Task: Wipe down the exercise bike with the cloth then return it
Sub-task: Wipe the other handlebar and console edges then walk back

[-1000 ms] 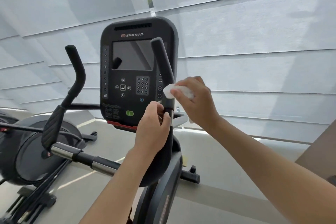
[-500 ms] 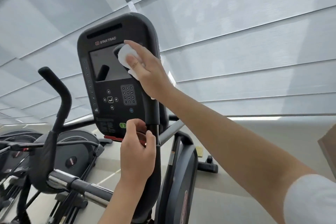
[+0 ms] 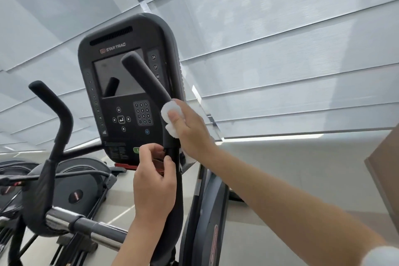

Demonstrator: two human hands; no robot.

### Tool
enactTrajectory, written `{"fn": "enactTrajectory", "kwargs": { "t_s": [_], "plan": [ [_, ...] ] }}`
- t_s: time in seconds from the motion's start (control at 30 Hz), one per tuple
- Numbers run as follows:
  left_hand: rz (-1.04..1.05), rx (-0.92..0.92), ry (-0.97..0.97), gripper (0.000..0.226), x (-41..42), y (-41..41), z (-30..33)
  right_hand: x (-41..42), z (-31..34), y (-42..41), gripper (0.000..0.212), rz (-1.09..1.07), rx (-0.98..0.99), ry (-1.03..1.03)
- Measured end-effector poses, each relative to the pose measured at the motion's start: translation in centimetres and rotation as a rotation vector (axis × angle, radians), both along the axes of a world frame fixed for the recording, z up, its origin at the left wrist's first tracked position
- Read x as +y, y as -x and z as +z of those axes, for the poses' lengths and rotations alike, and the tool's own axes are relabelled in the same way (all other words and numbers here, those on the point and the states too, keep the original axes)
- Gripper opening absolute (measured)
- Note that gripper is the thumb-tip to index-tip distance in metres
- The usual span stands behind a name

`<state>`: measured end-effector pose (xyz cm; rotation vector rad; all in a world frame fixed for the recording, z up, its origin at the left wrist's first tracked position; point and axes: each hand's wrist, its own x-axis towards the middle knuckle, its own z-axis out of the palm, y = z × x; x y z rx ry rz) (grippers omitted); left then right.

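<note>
Both hands on handlebar (image 3: 151,84); right hand (image 3: 190,127) wraps cloth (image 3: 170,114).

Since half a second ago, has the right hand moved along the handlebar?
Yes. The right hand with the cloth has slid down the right handlebar, from its tip beside the console screen to beside the keypad.

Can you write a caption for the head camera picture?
Right hand wipes the bike's handlebar with a white cloth while the left hand steadies it.
</note>
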<state>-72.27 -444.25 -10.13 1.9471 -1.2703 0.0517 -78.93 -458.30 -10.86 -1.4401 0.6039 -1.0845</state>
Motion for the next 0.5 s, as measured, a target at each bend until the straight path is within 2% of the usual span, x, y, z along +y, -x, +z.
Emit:
{"fn": "enactTrajectory", "kwargs": {
  "t_s": [0.13, 0.23, 0.3, 0.37, 0.5],
  "plan": [
    [0.01, 0.007, -0.002, 0.016, -0.1, -0.1, 0.1, -5.2, 7.5, -1.4, 0.043, 0.05, 0.024, 0.147],
    [0.002, 0.013, -0.026, 0.019, -0.2, -0.1, 0.2, -7.3, 12.2, -2.8, 0.029, 0.069, -0.026, 0.196],
    [-0.005, 0.007, -0.017, 0.014, -0.2, -0.1, 0.3, -7.3, 11.6, -3.1, 0.021, 0.064, -0.066, 0.232],
    [-0.009, 0.004, -0.006, 0.014, -0.2, 0.0, 0.3, -6.8, 10.1, -3.3, 0.017, 0.01, -0.093, 0.182],
    [-0.025, 0.009, 0.004, 0.016, -0.3, 0.0, 0.4, -4.4, 4.3, -2.2, 0.03, -0.07, -0.045, 0.055]
  ]
}}
